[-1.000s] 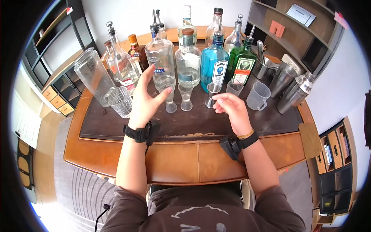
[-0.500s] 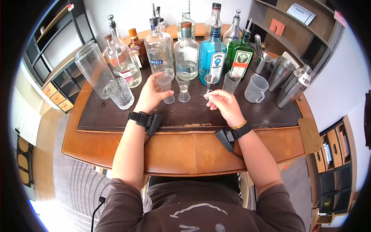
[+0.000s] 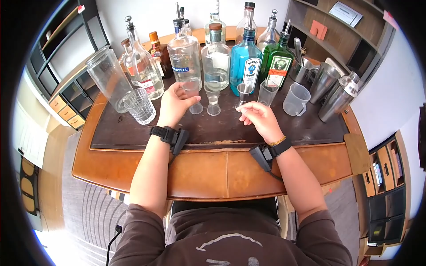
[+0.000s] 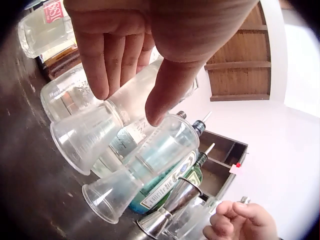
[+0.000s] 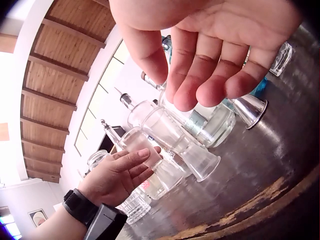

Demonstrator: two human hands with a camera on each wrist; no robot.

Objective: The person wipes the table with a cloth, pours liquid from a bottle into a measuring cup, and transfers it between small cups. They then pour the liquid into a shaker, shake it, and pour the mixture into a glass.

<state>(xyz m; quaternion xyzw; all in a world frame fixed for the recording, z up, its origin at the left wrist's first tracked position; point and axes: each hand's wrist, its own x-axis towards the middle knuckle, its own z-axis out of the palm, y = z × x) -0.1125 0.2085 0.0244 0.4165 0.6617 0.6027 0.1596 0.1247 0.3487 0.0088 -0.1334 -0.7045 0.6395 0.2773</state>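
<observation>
My left hand [image 3: 174, 105] has its thumb and fingers around the upper cup of a clear plastic double-ended jigger [image 3: 196, 108], which stands on the desk. The left wrist view shows the thumb on one side of this cup and the fingers on the other. Just right of it stands a second clear jigger [image 3: 213, 101]. Beside a metal jigger [image 3: 243, 91], my right hand [image 3: 262, 120] hovers with loosely curled fingers and nothing in them. In the right wrist view, those fingers partly hide the metal jigger [image 5: 251, 111].
Behind the jiggers stand several bottles, among them a blue one [image 3: 245, 66] and a green one [image 3: 276, 68]. A cut-glass tumbler [image 3: 140, 107] and tall mixing glass [image 3: 106, 80] stand left. To the right are a plastic measuring jug [image 3: 295, 100] and metal shaker [image 3: 338, 98].
My left hand has gone from spread beside the left clear jigger to gripping its upper cup. The right hand stays near the metal jigger, and the head view has shifted slightly.
</observation>
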